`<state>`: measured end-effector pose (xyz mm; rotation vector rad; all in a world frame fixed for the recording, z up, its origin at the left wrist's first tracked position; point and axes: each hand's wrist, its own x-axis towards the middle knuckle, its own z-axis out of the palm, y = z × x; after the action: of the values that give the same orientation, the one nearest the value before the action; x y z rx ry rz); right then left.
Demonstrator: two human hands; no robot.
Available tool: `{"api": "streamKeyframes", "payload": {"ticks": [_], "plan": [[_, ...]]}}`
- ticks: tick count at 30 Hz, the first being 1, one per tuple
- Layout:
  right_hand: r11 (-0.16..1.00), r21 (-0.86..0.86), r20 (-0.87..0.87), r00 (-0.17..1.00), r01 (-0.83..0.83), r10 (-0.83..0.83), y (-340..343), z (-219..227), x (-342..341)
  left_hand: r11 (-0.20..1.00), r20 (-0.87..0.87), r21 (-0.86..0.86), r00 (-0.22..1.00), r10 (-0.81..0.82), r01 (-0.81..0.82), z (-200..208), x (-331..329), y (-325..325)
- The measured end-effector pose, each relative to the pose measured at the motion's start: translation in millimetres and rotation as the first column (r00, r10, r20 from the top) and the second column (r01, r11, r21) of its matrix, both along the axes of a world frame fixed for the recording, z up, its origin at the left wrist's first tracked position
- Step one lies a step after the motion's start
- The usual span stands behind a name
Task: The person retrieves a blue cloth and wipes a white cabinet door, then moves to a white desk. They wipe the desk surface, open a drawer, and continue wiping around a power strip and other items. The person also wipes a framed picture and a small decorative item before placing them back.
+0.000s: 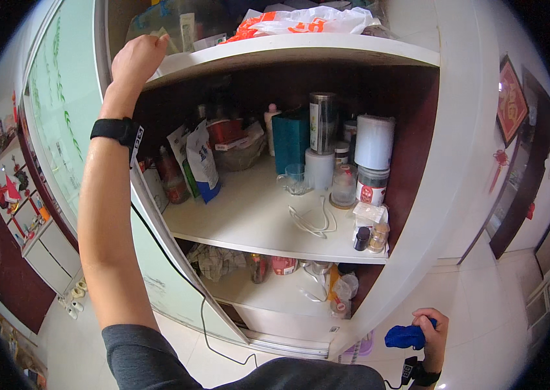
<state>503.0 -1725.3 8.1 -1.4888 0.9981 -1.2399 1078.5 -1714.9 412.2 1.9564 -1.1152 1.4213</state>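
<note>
My left hand (pixel 140 60) curls at the left end of the upper shelf (pixel 314 45); whether its hidden fingers grip anything, I cannot tell. At lower right, my right hand (pixel 436 330) clutches a blue cloth (pixel 405 336) outside the cabinet (pixel 460 130), apparently bunched for compactness.

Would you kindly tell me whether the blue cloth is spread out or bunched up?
Bunched up: the blue cloth makes a compact, wrinkled lump gripped in the right hand.

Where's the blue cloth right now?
In the head view, the blue cloth is at the lower right, bunched in the right hand, below and to the right of the open cabinet's shelves in the picture.
</note>
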Motion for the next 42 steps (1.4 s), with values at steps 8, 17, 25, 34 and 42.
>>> {"api": "streamKeyframes", "payload": {"ticks": [8, 17, 25, 34, 42], "plan": [[1.0, -0.004, 0.039, 0.999, -0.01, 0.01, 10, -13, -14, 0.981, -0.27, 0.076, 0.951, -0.153, 0.179, -7, 31, -15], [0.998, 0.054, 0.021, 1.0, 0.021, -0.022, 15, -19, -19, 0.942, 0.479, -0.305, 0.877, 0.026, 0.139, -49, -21, 6], [0.986, 0.154, -0.017, 0.997, -0.066, 0.07, -1, -33, -12, 0.716, -0.375, -0.697, 0.868, -0.326, -0.033, -327, -9, 51], [0.956, 0.177, 0.008, 0.972, -0.232, 0.234, -18, -47, 7, 0.66, -0.541, -0.74, 0.695, -0.473, -0.128, -378, 11, 53], [0.928, 0.211, -0.045, 0.945, -0.307, 0.323, -23, -50, 28, 0.661, -0.502, -0.749, 0.608, -0.615, 0.05, -385, -53, 43]]}}
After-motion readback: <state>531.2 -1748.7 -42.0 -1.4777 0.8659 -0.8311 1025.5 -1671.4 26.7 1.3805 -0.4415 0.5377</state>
